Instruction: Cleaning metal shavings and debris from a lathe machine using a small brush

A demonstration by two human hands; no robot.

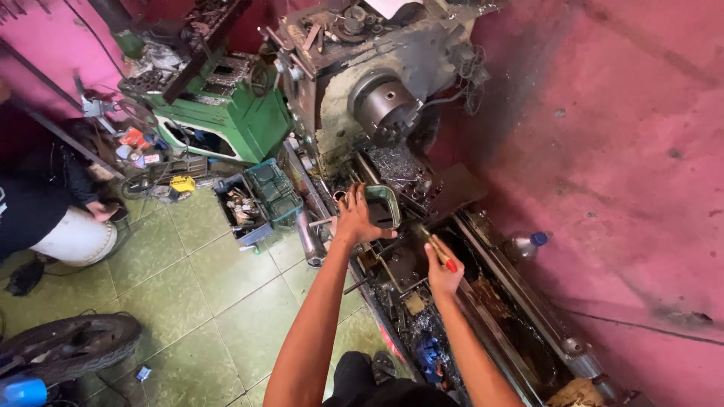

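R hand [443, 271] pinches a red-tipped brush [437, 251], L hand [356, 220] grips a green metal part [383, 205] on the lathe [392, 113]. Hold part steady, brush w/ short soft strokes

The grey steel lathe chuck [385, 105] and pink wall [603, 151] hem the cluttered carriage; the green tiled floor [211, 294] leftward seems open.

— What is carried by the green tiled floor [211, 294]?

— A dark toolbox [240, 211] of small parts and a green crate [273, 190] are set just beside the lathe bed [422, 279]. A tyre [72, 347] is laid well apart from that bed, at the floor's near left edge.
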